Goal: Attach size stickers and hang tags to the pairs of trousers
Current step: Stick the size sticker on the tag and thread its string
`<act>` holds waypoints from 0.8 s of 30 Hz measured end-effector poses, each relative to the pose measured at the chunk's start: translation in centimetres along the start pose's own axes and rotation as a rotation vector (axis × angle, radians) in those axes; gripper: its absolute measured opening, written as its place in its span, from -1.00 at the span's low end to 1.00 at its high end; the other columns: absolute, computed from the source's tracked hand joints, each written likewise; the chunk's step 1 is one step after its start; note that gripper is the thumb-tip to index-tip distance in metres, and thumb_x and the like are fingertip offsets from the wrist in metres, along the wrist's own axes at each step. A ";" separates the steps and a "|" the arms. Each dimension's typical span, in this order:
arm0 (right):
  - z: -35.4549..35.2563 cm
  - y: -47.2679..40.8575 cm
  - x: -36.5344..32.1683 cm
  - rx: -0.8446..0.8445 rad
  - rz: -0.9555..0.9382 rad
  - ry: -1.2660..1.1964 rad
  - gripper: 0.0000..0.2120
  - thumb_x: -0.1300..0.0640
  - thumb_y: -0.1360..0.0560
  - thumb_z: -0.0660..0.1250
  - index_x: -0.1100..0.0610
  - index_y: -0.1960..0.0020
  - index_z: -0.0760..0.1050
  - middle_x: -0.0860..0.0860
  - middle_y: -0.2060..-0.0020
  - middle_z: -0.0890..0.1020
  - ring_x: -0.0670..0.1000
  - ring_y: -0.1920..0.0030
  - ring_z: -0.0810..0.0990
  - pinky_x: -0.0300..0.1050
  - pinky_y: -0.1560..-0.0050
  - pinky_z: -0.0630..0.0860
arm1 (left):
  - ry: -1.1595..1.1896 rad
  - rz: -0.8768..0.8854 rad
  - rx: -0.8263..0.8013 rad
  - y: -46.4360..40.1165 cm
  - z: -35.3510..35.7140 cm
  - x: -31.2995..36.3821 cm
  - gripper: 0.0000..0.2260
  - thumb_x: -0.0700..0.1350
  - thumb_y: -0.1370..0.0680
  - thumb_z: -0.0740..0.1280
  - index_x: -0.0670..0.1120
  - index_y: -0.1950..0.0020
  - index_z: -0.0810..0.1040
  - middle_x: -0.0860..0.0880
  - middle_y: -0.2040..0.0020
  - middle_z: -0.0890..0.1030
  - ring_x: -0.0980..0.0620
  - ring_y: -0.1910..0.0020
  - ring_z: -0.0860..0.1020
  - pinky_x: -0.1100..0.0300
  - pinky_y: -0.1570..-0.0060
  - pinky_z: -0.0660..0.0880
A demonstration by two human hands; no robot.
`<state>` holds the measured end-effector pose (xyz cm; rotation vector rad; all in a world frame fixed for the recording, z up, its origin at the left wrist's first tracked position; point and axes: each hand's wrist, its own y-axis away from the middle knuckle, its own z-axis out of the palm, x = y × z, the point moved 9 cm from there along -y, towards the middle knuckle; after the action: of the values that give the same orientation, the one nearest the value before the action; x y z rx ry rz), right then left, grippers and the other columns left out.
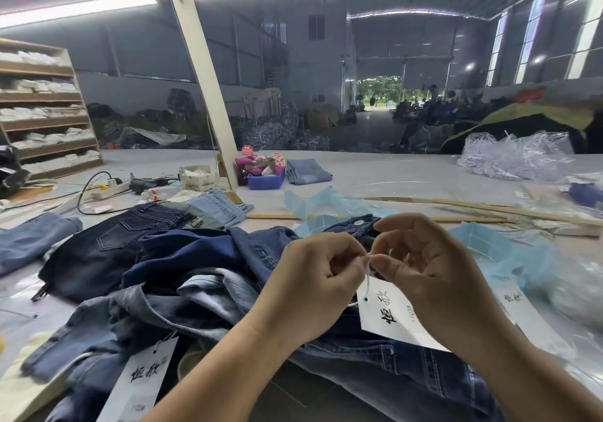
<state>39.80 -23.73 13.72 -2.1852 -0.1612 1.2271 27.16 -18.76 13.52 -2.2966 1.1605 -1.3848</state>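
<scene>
A heap of denim trousers (202,268) lies on the table in front of me. My left hand (313,284) and my right hand (434,278) meet above the heap, each pinching the white string (368,274) of a white hang tag (391,317) printed with black characters. The tag dangles below my fingers over a dark blue pair whose waistband button (358,222) shows just behind my hands. A second tagged pair lies at the lower left, its tag (143,376) face up.
Blue plastic bags (509,252) lie crumpled to the right, clear bags (515,157) farther back. A blue bin (266,180), a power strip (109,190), a small carton (197,177) and wooden sticks (489,209) sit on the table. A slanted post (202,79) rises behind. Shelves (45,108) stand at left.
</scene>
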 end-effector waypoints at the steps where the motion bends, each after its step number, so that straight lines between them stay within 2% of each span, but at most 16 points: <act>1: 0.0 0.0 0.0 0.001 -0.001 -0.002 -0.69 0.19 -0.44 0.47 -0.16 -0.02 0.49 -0.14 0.22 0.65 -0.03 0.30 0.56 -0.08 0.22 0.55 | 0.005 0.000 -0.003 0.0 0.0 0.0 -0.87 -0.10 -0.57 0.34 0.01 0.15 0.64 0.06 0.28 0.61 0.08 0.28 0.55 0.23 0.31 0.44; 5: 0.0 -0.1 0.2 0.003 -0.002 -0.021 -0.68 0.22 -0.44 0.47 -0.15 -0.01 0.49 -0.13 0.23 0.65 0.00 0.29 0.54 -0.10 0.22 0.52 | 0.008 0.005 -0.018 0.1 0.0 0.3 -0.86 -0.11 -0.55 0.33 -0.01 0.18 0.64 0.04 0.32 0.60 0.14 0.38 0.48 0.34 0.41 0.35; 11: 0.2 0.0 0.1 -0.018 -0.033 -0.044 -0.66 0.27 -0.43 0.47 -0.13 0.01 0.49 -0.11 0.23 0.65 -0.06 0.30 0.54 -0.22 0.24 0.50 | -0.014 0.025 -0.019 0.2 0.0 0.5 -0.84 -0.15 -0.53 0.33 -0.03 0.24 0.63 0.12 0.40 0.53 0.20 0.42 0.44 0.43 0.39 0.29; 14: 0.3 0.0 0.0 -0.047 -0.047 -0.079 -0.65 0.32 -0.43 0.47 -0.11 0.02 0.50 -0.09 0.24 0.65 -0.05 0.31 0.52 -0.15 0.22 0.51 | -0.014 0.030 -0.026 0.2 0.1 0.5 -0.83 -0.16 -0.52 0.34 -0.04 0.26 0.61 0.14 0.42 0.50 0.19 0.43 0.42 0.42 0.39 0.28; 18: 0.6 0.1 0.0 -0.106 -0.048 -0.164 -0.61 0.35 -0.42 0.46 -0.14 0.03 0.51 -0.02 0.24 0.63 0.09 0.26 0.51 0.06 0.15 0.51 | -0.003 0.031 -0.055 0.2 0.4 0.6 -0.85 -0.17 -0.47 0.32 -0.06 0.30 0.58 0.12 0.43 0.48 0.19 0.43 0.40 0.36 0.39 0.30; 21: 0.9 0.3 -0.1 -0.149 -0.042 -0.277 -0.68 0.27 -0.39 0.46 -0.12 0.04 0.53 0.06 0.23 0.62 0.22 0.21 0.50 0.17 0.14 0.49 | 0.007 0.033 -0.077 0.3 0.6 0.7 -0.87 -0.15 -0.44 0.31 -0.05 0.30 0.57 0.13 0.44 0.45 0.19 0.43 0.39 0.38 0.39 0.28; 24: 1.0 0.4 0.0 -0.163 -0.038 -0.278 -0.73 0.19 -0.36 0.42 -0.11 0.03 0.53 0.07 0.22 0.62 0.24 0.20 0.50 0.22 0.12 0.49 | 0.025 0.027 -0.097 0.4 0.7 0.4 -0.87 -0.18 -0.46 0.33 -0.06 0.29 0.58 0.13 0.43 0.45 0.19 0.43 0.38 0.37 0.39 0.28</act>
<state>38.88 -23.57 13.12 -2.1250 -0.4278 1.5391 27.65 -19.51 13.21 -2.3252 1.2883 -1.3808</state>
